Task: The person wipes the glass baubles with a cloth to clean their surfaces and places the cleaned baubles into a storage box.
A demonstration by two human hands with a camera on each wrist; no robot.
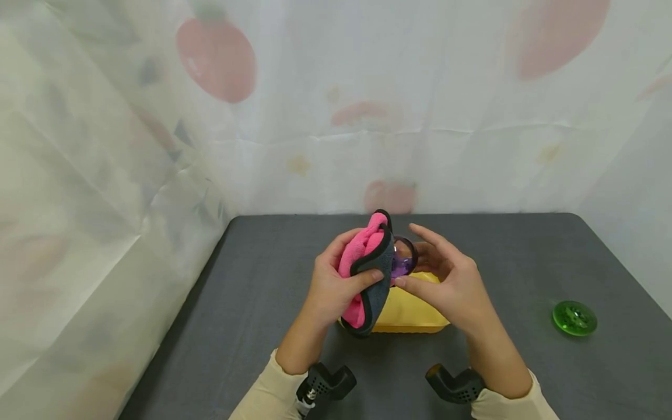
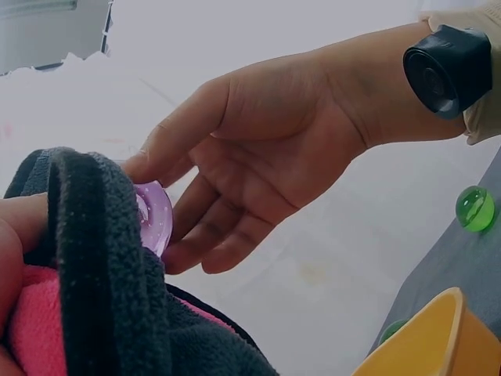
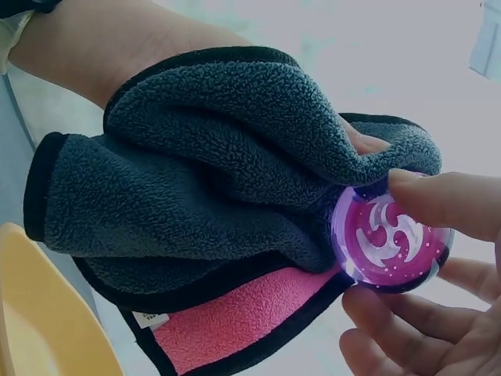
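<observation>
My left hand (image 1: 336, 280) grips a bunched cloth (image 1: 367, 268), pink on one side and dark grey with a black border on the other (image 3: 219, 172). A purple translucent disc (image 3: 391, 243) with a white swirl pattern sticks out of the cloth (image 2: 102, 258). My right hand (image 1: 446, 280) pinches the disc's (image 1: 403, 256) rim between thumb and fingers (image 3: 446, 200). In the left wrist view the disc (image 2: 153, 215) shows edge-on against the right hand's (image 2: 258, 149) fingertips. Both hands hover above a yellow bowl (image 1: 409, 309).
A green translucent disc (image 1: 574, 318) lies on the dark grey table (image 1: 525, 256) at the right, also in the left wrist view as the green disc (image 2: 475, 207). White patterned fabric (image 1: 336, 105) walls the table at the back and both sides.
</observation>
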